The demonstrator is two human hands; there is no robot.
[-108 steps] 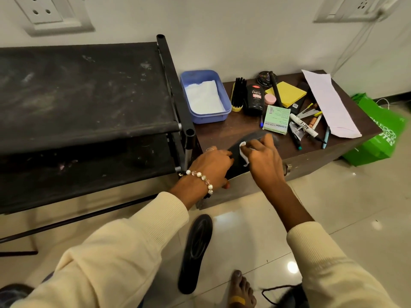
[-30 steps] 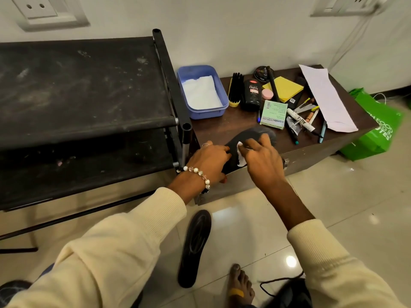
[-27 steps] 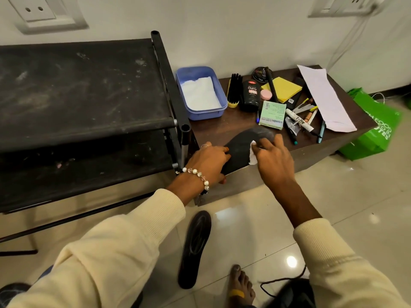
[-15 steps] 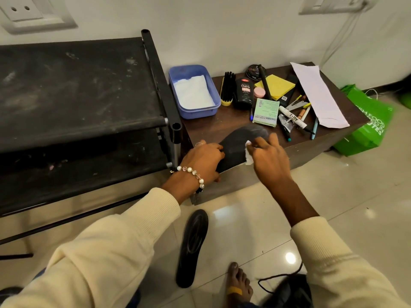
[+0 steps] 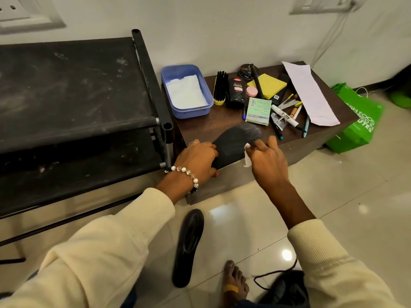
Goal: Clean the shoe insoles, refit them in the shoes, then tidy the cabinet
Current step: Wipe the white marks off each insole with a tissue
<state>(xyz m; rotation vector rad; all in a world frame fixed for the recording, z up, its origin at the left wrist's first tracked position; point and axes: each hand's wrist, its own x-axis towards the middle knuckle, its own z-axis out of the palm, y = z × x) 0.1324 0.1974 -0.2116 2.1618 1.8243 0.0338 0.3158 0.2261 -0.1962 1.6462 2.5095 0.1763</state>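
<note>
A black insole (image 5: 233,143) lies across the front edge of the brown cabinet (image 5: 204,127), its heel end hanging over. My left hand (image 5: 198,160) grips that heel end, holding it down. My right hand (image 5: 264,161) holds a small white wipe (image 5: 246,157) against the insole's right edge, fingers curled over it. A second black insole (image 5: 189,247) lies on the tiled floor below. A black shoe (image 5: 287,290) with a loose lace sits at the bottom right, partly hidden by my sleeve.
On the cabinet: a blue tub (image 5: 171,76) with white tissue, a shoe brush (image 5: 220,87), a black Cherry polish bottle (image 5: 237,92), yellow sticky notes (image 5: 270,85), pens, a white paper (image 5: 309,92). A black shoe rack (image 5: 73,94) stands left, a green bag (image 5: 358,121) right. A bare foot (image 5: 234,283) rests on the floor.
My right hand has slid the wipe from the middle of the insole toward its right edge. My left hand has kept its hold. The camera has shifted slightly.
</note>
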